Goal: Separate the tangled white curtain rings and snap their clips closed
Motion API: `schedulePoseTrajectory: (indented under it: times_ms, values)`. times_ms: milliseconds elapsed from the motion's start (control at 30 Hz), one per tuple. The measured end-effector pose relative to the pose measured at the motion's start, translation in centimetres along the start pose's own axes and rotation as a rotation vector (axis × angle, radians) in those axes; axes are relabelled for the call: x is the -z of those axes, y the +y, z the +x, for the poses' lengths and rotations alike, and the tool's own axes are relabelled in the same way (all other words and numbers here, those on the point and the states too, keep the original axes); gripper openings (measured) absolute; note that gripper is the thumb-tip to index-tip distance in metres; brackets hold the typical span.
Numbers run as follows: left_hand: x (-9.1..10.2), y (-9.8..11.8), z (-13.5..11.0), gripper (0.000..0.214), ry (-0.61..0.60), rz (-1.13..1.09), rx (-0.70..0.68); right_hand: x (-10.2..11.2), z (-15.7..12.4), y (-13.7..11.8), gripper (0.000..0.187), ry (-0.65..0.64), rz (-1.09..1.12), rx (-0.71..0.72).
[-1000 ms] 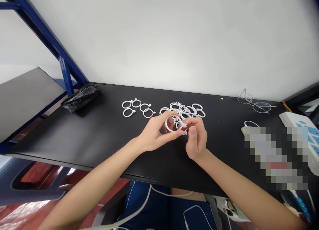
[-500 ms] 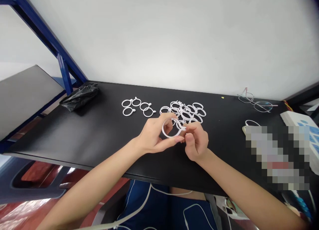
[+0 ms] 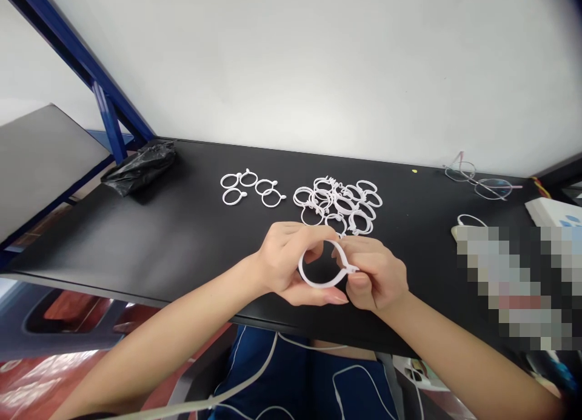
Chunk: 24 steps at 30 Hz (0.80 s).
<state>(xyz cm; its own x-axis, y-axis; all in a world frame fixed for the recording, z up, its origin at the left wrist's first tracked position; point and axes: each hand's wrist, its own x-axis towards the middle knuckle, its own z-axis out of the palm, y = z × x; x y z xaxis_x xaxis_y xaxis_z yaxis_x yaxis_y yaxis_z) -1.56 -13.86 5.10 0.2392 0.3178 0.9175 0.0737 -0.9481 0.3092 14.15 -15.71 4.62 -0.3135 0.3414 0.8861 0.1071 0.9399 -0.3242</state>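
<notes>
Both hands hold one white plastic ring (image 3: 324, 285) with a small clasp-like tab, above the black desk. My left hand (image 3: 291, 259) curls around the ring's left side, thumb beneath and fingers over the top. With thumb and fingers, my right hand (image 3: 377, 271) pinches the tab at the ring's right. Just beyond the hands lies a heap of similar white rings (image 3: 345, 205), some overlapping. To its left, several more white rings (image 3: 234, 196) lie in a small loose group.
A crumpled black plastic bag (image 3: 139, 168) rests at the desk's left end by a blue metal frame (image 3: 109, 120). Eyeglasses (image 3: 493, 188) lie at the back right. A white box (image 3: 552, 211) and a pixelated item (image 3: 513, 280) are on the right. White cables (image 3: 254, 377) cross the lap.
Both hands have come lower and nearer with the ring, uncovering more of the heap. The right hand has moved from beside the tab to pinching it. The view has shifted slightly.
</notes>
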Motion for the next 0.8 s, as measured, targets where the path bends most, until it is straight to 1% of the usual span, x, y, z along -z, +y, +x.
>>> schedulePoseTrajectory:
  times_ms: [133,233,333,533,700,800]
  values:
    - [0.0,0.6,-0.4,0.039,-0.037,-0.015,0.104,0.3,0.0,-0.4,0.021,-0.053,-0.014,-0.029]
    - [-0.1,1.0,-0.6,0.039,-0.030,-0.057,0.144,0.4,0.0,-0.6,0.023,-0.076,-0.030,-0.028]
    - [-0.2,1.1,-0.5,0.036,-0.021,-0.077,0.147,0.3,0.1,-0.6,0.022,-0.056,-0.042,-0.012]
    - [-0.2,1.3,-0.2,0.028,0.005,-0.112,0.127,0.3,0.0,-0.5,0.023,-0.054,-0.043,-0.023]
    - [-0.2,1.2,-0.2,0.029,0.017,-0.098,0.142,0.3,0.2,-0.5,0.025,-0.029,-0.050,-0.017]
    - [-0.2,1.1,-0.4,0.033,0.001,-0.130,0.186,0.3,0.2,-0.5,0.023,-0.037,-0.043,-0.005]
